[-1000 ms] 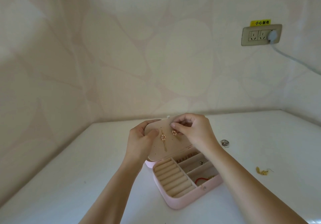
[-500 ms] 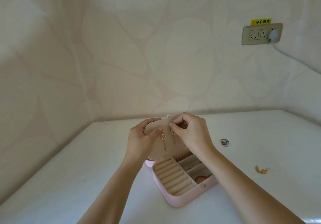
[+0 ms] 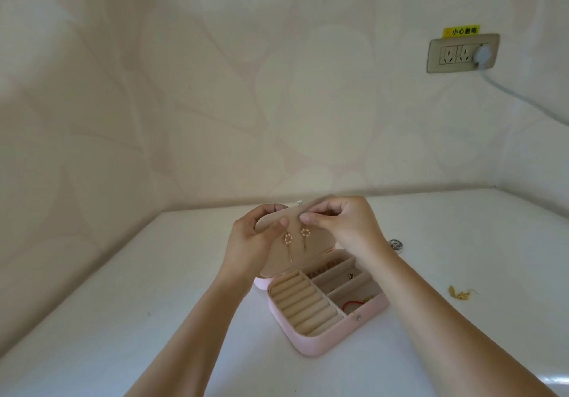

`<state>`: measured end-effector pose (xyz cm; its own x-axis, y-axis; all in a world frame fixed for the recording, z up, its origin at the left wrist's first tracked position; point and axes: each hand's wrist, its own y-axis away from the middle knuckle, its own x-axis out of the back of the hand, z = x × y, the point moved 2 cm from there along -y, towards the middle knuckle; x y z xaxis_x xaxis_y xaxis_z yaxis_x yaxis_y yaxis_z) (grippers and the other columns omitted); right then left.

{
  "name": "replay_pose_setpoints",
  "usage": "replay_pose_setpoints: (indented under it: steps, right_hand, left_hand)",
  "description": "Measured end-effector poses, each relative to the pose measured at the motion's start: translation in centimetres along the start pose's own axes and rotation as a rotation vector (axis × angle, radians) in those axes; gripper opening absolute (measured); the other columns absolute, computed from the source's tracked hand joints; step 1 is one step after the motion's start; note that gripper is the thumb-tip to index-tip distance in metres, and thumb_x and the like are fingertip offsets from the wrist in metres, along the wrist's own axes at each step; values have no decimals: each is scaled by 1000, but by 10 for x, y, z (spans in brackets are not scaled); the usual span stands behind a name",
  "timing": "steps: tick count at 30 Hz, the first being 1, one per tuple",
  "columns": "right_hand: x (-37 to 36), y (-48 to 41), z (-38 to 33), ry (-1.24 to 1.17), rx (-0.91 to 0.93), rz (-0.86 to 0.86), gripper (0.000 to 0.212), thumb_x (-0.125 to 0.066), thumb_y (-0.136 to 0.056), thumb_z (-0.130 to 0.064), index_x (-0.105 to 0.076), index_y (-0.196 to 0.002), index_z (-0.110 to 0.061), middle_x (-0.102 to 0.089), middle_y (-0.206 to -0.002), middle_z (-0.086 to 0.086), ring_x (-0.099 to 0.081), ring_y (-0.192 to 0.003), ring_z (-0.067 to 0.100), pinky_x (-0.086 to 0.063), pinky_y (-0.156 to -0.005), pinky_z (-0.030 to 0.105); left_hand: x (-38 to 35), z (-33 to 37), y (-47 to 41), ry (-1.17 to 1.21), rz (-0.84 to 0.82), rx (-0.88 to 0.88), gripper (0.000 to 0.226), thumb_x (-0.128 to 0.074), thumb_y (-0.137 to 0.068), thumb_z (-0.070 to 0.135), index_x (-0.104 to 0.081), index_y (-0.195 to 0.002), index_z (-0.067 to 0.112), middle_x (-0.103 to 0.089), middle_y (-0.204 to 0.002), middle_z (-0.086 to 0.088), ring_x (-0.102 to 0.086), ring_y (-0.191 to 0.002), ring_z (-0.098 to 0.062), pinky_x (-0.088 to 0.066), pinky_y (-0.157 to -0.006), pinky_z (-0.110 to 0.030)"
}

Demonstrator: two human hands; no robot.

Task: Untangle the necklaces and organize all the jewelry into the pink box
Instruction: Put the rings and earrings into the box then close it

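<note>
Beige lid panel (image 3: 308, 258) is what both hands are on. L hand (image 3: 251, 244) grips its left edge, fingers curled behind and thumb on the front, keeping the lid upright. R hand (image 3: 349, 225) has fingers curled, thumb + index tips pinched together at the top of the second earring (image 3: 304, 232), close under the panel's upper edge. First earring (image 3: 288, 239) hangs just beside it, to the left and a bit lower.

Change vs 1 s ago: then only the bead ring of the second earring showed under the R fingertips. Now its thin drop hangs free down the panel, like the first one's. L hand's grip is the same. Prob. means the second earring is hooked in & the pair is as good as stowed. Can't tell if it's fixed at the back.

Pink box (image 3: 311, 346) sits open on the white counter (image 3: 123, 304) below the hands. It has ring rolls (image 3: 303, 304) on the left, and a red cord (image 3: 351, 304) + small gold bits in the compartments on the right. Not yet in the box: silver ring (image 3: 397, 244) just past the R wrist, and a small gold piece (image 3: 460, 293) further right, well apart from the box. So the task isn't finished.

Wall socket (image 3: 462, 53) w/ white plug (image 3: 482, 55) & cable. Yellow label (image 3: 461, 31) above it reads "小心触电". No brand legible on the box.
</note>
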<state>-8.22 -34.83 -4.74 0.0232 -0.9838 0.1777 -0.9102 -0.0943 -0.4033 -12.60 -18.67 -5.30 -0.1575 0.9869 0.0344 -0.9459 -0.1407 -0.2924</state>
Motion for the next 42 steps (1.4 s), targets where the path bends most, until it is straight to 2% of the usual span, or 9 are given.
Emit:
replay_pose_setpoints:
  steps: [8,13,18,21,24,30,36,39,42]
  right_hand:
    - [4,2,4,99,12,147,25,-88,-59,-27,-67,-63,-14,-66,-64,2,-55,-59,8,-44,-59,23]
    - [27,17,7,131,-48,-4,17,-85,-65,-23,-70,-67,-16,-66,-66,2,-54,-58,8,-43,-57,19]
    - [104,35,8,659,-238,-17,11,-78,-75,-22,-70,-75,-15,-69,-66,4,-65,-59,13,-48,-64,27]
    - [118,71,5,1293,-287,38,20,-52,-93,-23,-68,-94,-9,-70,-92,11,-66,-89,28,-47,-72,27]
    - [98,118,17,1484,-288,-72,28,-33,-100,-19,-58,-110,-13,-62,-113,4,-61,-103,23,-38,-70,25]
    - [105,139,42,1131,-116,-154,41,-29,-103,-24,-38,-142,-19,-32,-152,-8,-42,-132,13,-30,-102,17]
    - [122,138,38,512,-135,-279,31,-56,-93,-13,-65,-101,-42,-58,-120,-24,-51,-109,-18,-34,-90,1]
    - [131,125,31,353,-237,-259,21,-59,-91,-8,-73,-92,-24,-69,-107,-10,-62,-95,-11,-41,-82,3]
    - [139,111,24,329,-268,-22,14,-62,-86,0,-73,-85,-8,-73,-81,8,-68,-76,13,-52,-64,12]
  left_hand:
    - [-2,2,-1,-15,-28,-27,13,-69,-82,13,-72,-93,19,-73,-86,-6,-66,-76,-18,-52,-69,-32]
    - [-6,8,6,-28,-16,-18,12,-65,-85,7,-70,-89,18,-70,-76,3,-63,-65,-11,-50,-57,-24]
    - [-10,7,12,32,51,-3,7,-67,-84,10,-70,-85,16,-69,-69,7,-64,-60,-5,-47,-50,-17]
    - [-12,9,14,44,70,-4,7,-67,-85,9,-69,-84,16,-68,-66,7,-62,-56,-2,-46,-48,-15]
    - [-13,10,16,28,80,-6,9,-67,-85,10,-68,-81,18,-67,-64,8,-61,-53,0,-45,-47,-13]
    - [-15,9,19,37,67,-21,9,-68,-84,9,-69,-82,19,-67,-66,8,-61,-55,0,-47,-50,-13]
    - [-15,8,17,20,67,-18,11,-68,-84,11,-68,-78,20,-66,-68,6,-61,-57,-3,-47,-51,-15]
    - [-14,6,17,7,74,-18,9,-69,-83,13,-69,-79,20,-67,-70,5,-61,-59,-5,-47,-52,-15]
    - [-14,6,16,9,64,-17,7,-69,-83,13,-69,-82,20,-68,-72,6,-62,-59,-3,-48,-55,-17]
